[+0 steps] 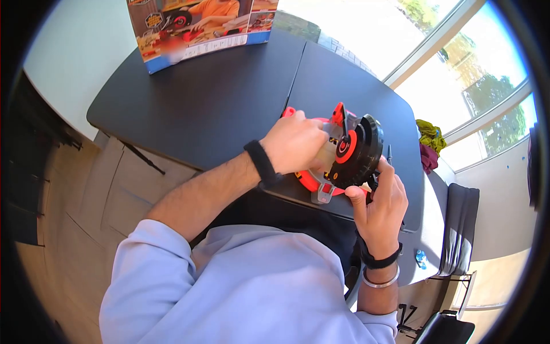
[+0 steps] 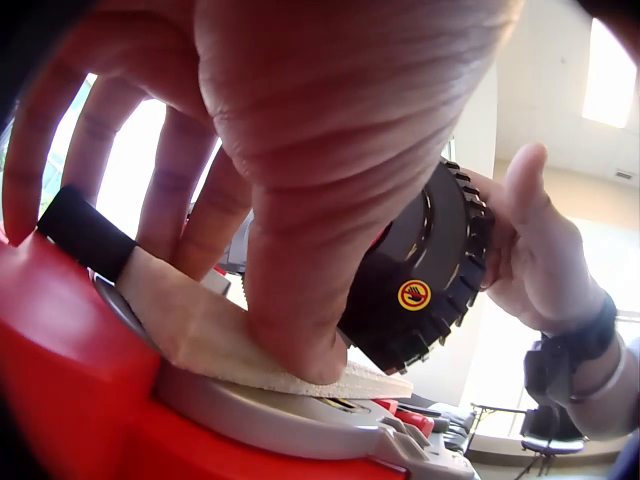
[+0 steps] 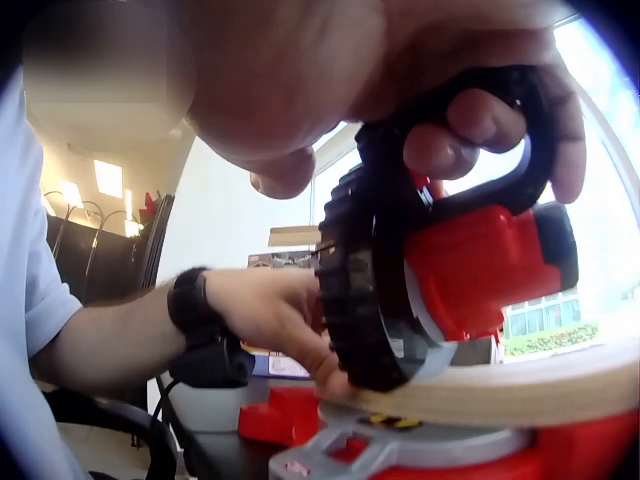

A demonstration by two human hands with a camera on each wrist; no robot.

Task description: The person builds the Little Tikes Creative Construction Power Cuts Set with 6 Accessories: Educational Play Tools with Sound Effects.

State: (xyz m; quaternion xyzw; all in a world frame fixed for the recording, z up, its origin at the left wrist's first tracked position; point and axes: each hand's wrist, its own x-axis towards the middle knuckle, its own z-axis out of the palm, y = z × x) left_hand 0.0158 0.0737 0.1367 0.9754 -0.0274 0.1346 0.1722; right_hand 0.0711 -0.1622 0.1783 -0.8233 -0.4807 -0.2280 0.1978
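Observation:
A toy mitre saw (image 1: 366, 152) with a black toothed blade guard and a red motor housing (image 3: 465, 265) stands on the table near its front edge. Its grey and red base (image 2: 270, 410) carries a pale wood-coloured board (image 2: 200, 320) with a black end. My left hand (image 1: 295, 140) holds this board on the base, thumb on the near side and fingers beyond it. Fingers of my right hand (image 1: 387, 200) curl through the black loop handle (image 3: 500, 197) of the saw. The tilted guard is low over the board, hiding part of it.
A printed cardboard box (image 1: 229, 41) stands at the back left of the dark table (image 1: 206, 103). Windows line the right side, with green and maroon cloths (image 1: 429, 135) below. A small blue bottle (image 1: 421, 259) lies beyond my right wrist.

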